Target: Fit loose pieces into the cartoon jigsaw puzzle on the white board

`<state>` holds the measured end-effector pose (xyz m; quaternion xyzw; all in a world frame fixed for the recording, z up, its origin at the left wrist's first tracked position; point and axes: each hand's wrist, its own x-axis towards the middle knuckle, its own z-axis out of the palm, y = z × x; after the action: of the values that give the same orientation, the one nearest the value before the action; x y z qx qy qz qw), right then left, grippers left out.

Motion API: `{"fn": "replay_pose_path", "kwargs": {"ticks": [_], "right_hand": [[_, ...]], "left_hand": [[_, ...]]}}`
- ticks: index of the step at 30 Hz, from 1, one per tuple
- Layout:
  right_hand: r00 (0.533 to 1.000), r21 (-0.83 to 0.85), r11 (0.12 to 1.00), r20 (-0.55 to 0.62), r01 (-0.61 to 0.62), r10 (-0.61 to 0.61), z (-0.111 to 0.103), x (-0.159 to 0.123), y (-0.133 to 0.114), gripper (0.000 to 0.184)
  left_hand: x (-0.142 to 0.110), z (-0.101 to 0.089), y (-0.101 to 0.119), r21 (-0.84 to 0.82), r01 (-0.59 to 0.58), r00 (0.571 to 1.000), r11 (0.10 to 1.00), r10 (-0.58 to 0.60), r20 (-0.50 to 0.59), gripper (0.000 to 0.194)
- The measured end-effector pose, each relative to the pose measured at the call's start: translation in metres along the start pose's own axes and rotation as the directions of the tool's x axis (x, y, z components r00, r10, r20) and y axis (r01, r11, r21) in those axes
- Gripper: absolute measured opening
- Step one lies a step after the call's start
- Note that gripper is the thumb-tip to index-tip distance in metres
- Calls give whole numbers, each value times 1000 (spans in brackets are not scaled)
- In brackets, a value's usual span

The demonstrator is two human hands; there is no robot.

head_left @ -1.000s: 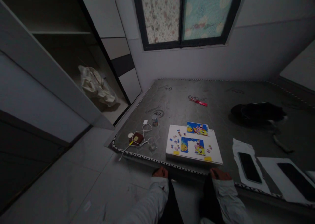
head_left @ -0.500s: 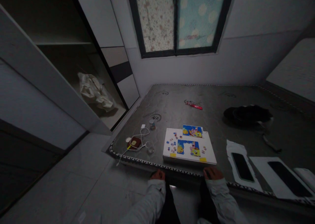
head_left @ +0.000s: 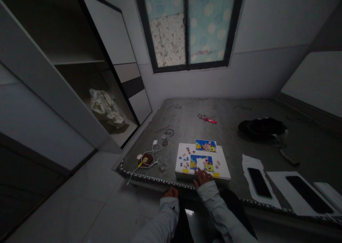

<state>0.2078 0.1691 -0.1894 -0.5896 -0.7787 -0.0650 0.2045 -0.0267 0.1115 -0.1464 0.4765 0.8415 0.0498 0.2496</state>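
Observation:
My right hand (head_left: 203, 177) reaches over the near edge of a white box (head_left: 223, 164), its fingers spread at the bottom of a partly assembled jigsaw puzzle (head_left: 209, 166). Nothing shows in those fingers. Loose puzzle pieces (head_left: 186, 159) lie on the box lid, mostly left of the puzzle and a few to its right. A colourful picture card (head_left: 205, 145) rests at the box's far edge. Two yellow tape strips (head_left: 185, 171) mark the near side. Down by the mattress edge, my left hand (head_left: 171, 192) is curled closed with nothing visible in it.
The box sits on a grey mattress (head_left: 184, 129). To its left are a clear cup (head_left: 161, 164), a small jar (head_left: 164, 141), a white cable (head_left: 153, 151) and a brown item (head_left: 146, 160). Phones (head_left: 259, 182) lie at right, a black cap (head_left: 263, 126) and red object (head_left: 207, 119) beyond.
My right hand has left the mattress edge, moving forward and left onto the box, and its fingers have opened out. My left hand stays curled near the edge. The view has tilted slightly up.

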Motion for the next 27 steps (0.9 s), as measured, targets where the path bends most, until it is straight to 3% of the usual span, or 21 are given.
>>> {"fn": "replay_pose_path", "kwargs": {"ticks": [3,6,12,18,24,27], "right_hand": [[999,-7,1000,42,-25,25,16,10,-10,49],[997,-3,1000,72,-2,2,27,12,-5,46],[961,72,995,274,-64,42,23,14,10,46],[961,77,996,274,-53,30,26,12,8,49],[987,52,997,150,-60,52,28,8,-6,46],[976,2,996,198,-92,90,27,13,-9,44]], "left_hand": [[3,2,-1,15,7,1000,1000,-7,12,24],[6,2,-3,24,5,999,1000,-6,32,28],[7,3,-5,8,3,997,1000,-3,82,24],[10,10,-4,-1,-9,996,1000,9,94,27],[10,9,-4,23,3,995,1000,-6,103,28],[10,7,-4,33,1,993,999,-5,121,30]]}}
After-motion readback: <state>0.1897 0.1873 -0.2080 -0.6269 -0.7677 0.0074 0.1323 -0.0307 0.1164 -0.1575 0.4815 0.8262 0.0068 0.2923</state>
